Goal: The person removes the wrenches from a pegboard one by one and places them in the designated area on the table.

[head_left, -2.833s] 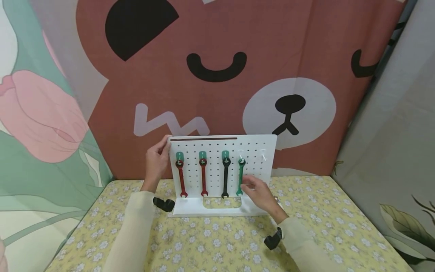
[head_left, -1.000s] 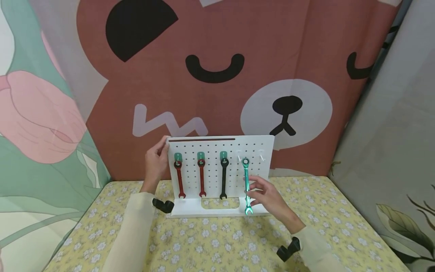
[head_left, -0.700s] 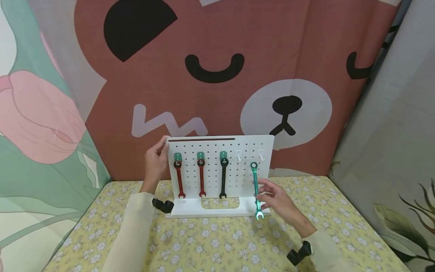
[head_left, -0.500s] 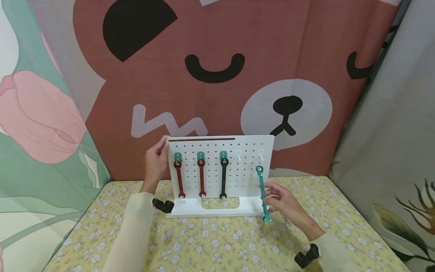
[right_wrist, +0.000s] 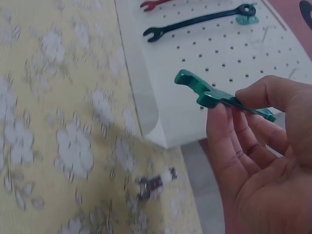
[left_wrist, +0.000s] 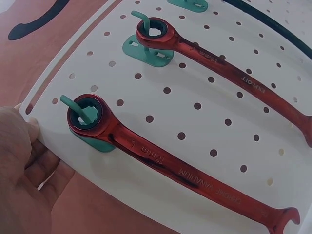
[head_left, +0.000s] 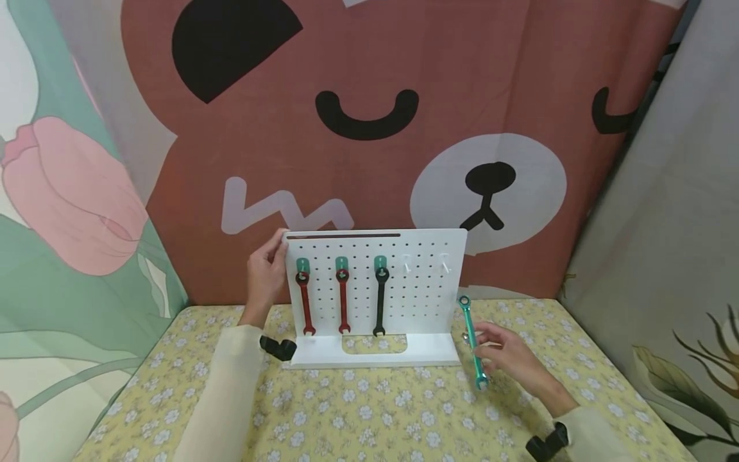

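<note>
My left hand (head_left: pixel 267 269) pinches the upper left corner of a white pegboard stand (head_left: pixel 424 295), thumb in front and fingers behind. To the right of the stand, my right hand (head_left: pixel 508 356) holds a green combination wrench (head_left: pixel 472 340) between thumb and fingers. In the right wrist view, the open end of the green wrench (right_wrist: pixel 209 95) points away from the palm. Two red combination wrenches (head_left: pixel 306 305) and a black wrench (head_left: pixel 380 305) hang by their ring ends from green hooks. The left wrist view shows a red wrench (left_wrist: pixel 165 168) near my left hand.
Two clear hooks (head_left: pixel 407 264) on the board's right side bear nothing. A small shiny metal item (right_wrist: pixel 155 185), blurred, with a forked end, lies on the flowered tablecloth (head_left: pixel 358 417) beside the stand. A printed bear curtain (head_left: pixel 369 173) hangs behind the table.
The green wrench has come off its clear hook and moved right and toward me in my right hand, past the board's right edge. My left hand stays on the corner.
</note>
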`<state>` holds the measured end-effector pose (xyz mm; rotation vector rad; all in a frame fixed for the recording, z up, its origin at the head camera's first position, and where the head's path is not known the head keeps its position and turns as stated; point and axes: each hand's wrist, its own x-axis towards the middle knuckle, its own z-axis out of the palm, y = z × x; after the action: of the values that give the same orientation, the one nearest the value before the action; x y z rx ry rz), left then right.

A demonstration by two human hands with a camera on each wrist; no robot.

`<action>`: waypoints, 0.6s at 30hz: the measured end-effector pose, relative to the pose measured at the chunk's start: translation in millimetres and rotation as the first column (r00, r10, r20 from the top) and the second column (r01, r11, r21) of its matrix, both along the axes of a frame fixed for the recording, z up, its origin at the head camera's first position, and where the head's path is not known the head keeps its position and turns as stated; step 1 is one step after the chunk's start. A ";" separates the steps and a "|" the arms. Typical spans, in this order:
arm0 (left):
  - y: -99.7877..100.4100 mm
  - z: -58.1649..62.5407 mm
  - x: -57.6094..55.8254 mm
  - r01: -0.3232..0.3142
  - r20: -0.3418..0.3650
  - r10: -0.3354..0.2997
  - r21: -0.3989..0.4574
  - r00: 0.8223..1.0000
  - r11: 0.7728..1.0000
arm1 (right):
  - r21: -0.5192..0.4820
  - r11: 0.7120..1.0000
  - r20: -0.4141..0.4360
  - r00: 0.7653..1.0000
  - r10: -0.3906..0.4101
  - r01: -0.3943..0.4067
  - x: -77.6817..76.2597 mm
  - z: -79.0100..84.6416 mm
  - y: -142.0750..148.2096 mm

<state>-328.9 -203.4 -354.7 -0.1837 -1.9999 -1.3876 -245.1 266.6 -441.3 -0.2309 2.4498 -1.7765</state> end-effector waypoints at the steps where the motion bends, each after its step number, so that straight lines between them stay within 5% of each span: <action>1: 0.2 -0.3 -0.5 0.002 -0.006 -0.002 0.000 1.000 1.000 | 0.005 1.000 0.012 1.000 -0.011 0.011 -0.8 -1.8 2.4; 18: 0.9 0.3 0.2 0.019 -0.027 -0.019 -0.001 0.999 1.000 | 0.126 0.987 0.066 0.994 0.087 -0.094 -11.8 -18.5 41.6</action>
<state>-328.7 -202.5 -354.3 -0.2213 -1.9808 -1.3891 -256.9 308.2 -459.8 -0.2680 2.4583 -1.5588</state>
